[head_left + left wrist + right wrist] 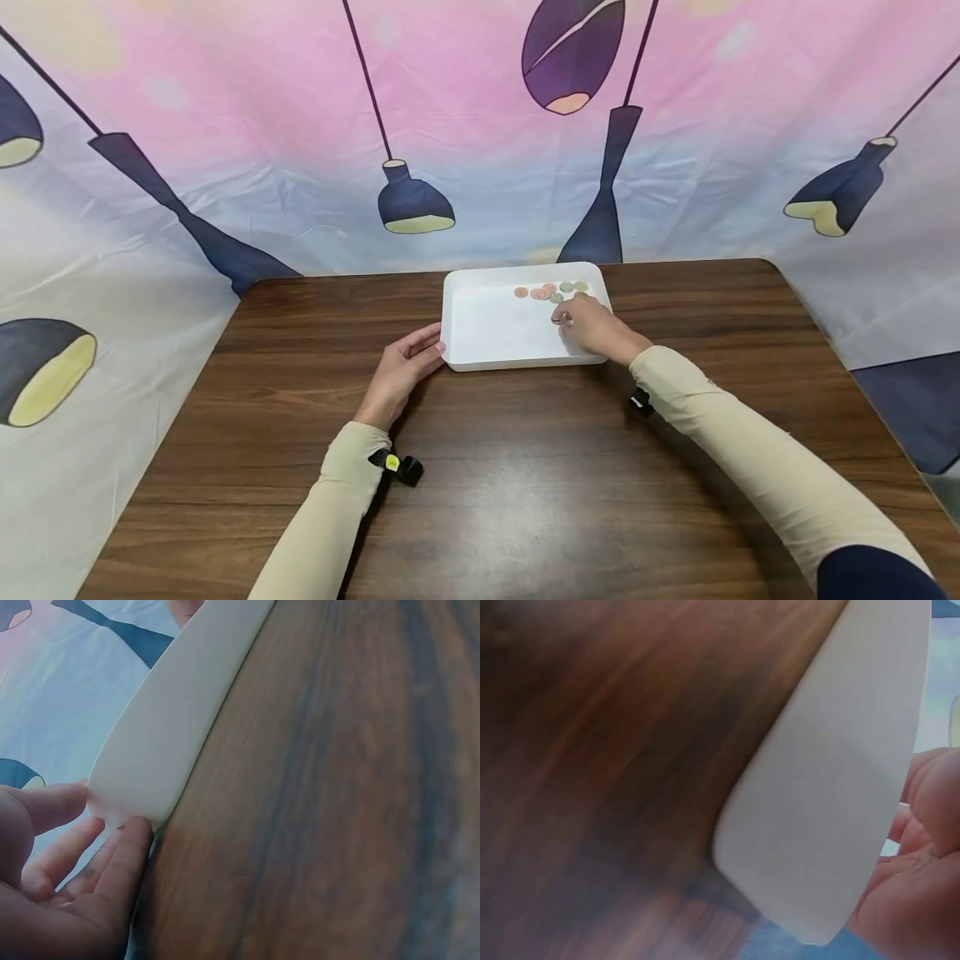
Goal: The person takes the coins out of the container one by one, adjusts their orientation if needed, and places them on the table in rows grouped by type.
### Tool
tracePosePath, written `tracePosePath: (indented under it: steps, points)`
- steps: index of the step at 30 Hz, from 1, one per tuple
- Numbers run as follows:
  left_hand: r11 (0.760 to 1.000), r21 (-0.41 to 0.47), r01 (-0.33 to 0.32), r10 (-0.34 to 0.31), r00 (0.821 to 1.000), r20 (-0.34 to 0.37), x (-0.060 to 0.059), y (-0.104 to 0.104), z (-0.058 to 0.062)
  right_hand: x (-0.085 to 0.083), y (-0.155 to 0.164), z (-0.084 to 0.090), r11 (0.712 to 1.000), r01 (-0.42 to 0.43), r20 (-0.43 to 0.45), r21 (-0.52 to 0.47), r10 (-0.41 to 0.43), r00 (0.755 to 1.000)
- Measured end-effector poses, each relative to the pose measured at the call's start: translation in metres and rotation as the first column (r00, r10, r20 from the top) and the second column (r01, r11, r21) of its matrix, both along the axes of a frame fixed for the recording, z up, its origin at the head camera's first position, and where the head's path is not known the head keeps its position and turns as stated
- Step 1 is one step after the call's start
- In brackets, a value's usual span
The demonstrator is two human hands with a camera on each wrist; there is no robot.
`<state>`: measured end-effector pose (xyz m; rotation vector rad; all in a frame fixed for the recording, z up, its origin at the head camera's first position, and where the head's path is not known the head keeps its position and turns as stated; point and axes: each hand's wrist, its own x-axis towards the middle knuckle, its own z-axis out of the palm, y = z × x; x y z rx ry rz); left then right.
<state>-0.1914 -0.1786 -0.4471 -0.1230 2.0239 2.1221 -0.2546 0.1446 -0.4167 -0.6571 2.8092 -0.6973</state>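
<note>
A white tray point(487, 363) stands on the brown wooden table point(525, 483), towards its far edge. Several coins point(550, 292), copper and silver, lie in the tray's far right part. My right hand point(594, 327) reaches over the tray's right side, fingers curled, and pinches a silver coin point(560, 319) at its fingertips. My left hand point(405, 367) rests on the table with straight fingers touching the tray's near-left corner. In the left wrist view the left hand's fingers point(112, 862) meet the tray wall point(172, 727). The right wrist view shows the tray's outer wall point(832, 787) and part of the right hand point(922, 862).
A cloth backdrop point(300, 150) printed with dark hanging lamps closes in the table at the back and on both sides. Bare wood stretches from the tray to the near edge. Both forearms wear beige sleeves with small black wrist devices point(405, 467).
</note>
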Motion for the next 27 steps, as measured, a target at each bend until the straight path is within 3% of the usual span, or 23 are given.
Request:
tracePosePath:
  steps: [4,7,11,13,18,27]
  points:
    - [1.000,-0.027,-0.006,0.005,1.000,-0.018,-0.002,0.003,0.003,-0.004,0.007,0.002,0.998,-0.012,0.051,-0.056,0.014,0.999]
    - [1.000,-0.020,-0.006,0.006,1.000,-0.021,-0.004,0.004,0.002,-0.006,0.011,0.003,0.989,0.065,0.153,-0.134,-0.044,0.987]
    - [1.000,0.006,-0.020,0.019,1.000,0.014,-0.004,0.005,0.000,-0.006,0.013,0.002,0.933,0.200,0.311,-0.298,-0.103,0.945]
    - [1.000,0.015,-0.017,0.016,0.999,0.028,-0.004,0.005,-0.001,-0.006,0.014,0.000,0.912,0.246,0.337,-0.329,-0.130,0.932]
    - [1.000,0.021,-0.012,0.011,0.999,0.037,-0.005,0.006,-0.001,-0.010,0.011,-0.005,0.915,0.280,0.291,-0.292,-0.194,0.937]
    - [0.999,0.014,-0.031,0.031,0.999,0.032,-0.004,0.005,-0.003,-0.015,-0.007,-0.011,0.953,0.207,0.135,-0.223,-0.180,0.974]
